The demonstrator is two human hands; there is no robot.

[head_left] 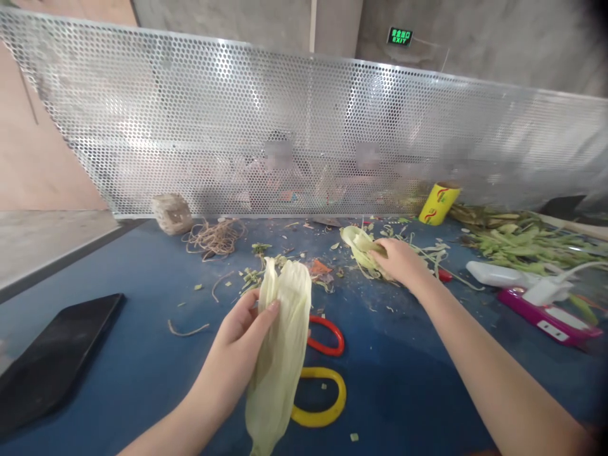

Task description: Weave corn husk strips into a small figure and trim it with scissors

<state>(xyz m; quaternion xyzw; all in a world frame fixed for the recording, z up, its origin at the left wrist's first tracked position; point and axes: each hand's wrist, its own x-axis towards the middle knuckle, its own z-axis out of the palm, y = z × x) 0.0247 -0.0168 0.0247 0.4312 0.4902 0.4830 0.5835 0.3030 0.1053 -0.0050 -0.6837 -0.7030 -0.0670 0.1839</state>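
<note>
A long pale-green corn husk (285, 342) hangs from my left hand (244, 326), pinched between thumb and fingers near its upper part. Behind it lies a pair of scissors with one red and one yellow handle loop (319, 397); the husk covers the rest of them. Farther off to the right, my right hand (396, 256) is closed on another piece of corn husk (360, 246), by the scraps on the table. The fingertips of that hand are partly hidden by the husk and the hand itself.
A black tablet-like slab (57, 358) lies at the left on the blue table (389, 386). At the back are twine (216, 237), a beige block (171, 213), a yellow roll (439, 204) and a perforated metal screen (199, 120). Green leaves (527, 244) and a purple power strip (551, 316) lie right.
</note>
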